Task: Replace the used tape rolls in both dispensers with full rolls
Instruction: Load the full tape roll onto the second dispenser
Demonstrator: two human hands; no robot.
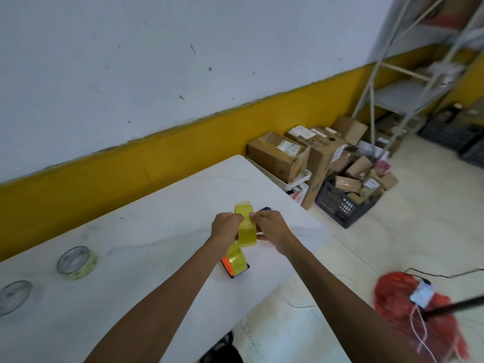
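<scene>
The person is standing at a white worktop (162,205) and holding a yellow tape roll (246,224) upright above it with both hands. The left hand (225,227) is pinching the roll's left side, its grip closed on the tape, and the right hand (269,229) is pressing against the right side, its fingers also closed around the roll. Behind the right hand a dark dispenser (265,209) is peeking out; how it is being held cannot be told. Just below the hands a second dispenser (234,265), dark with an orange side, is lying on the worktop with a yellow roll in it. Well to the left, two thin, nearly used-up rolls are lying flat on the worktop: one with a yellowish rim (76,262) and one clear roll (14,297) at the picture's left edge. On the floor to the right, cardboard boxes (282,155) and a dark crate (340,205) are sitting against the wall.
</scene>
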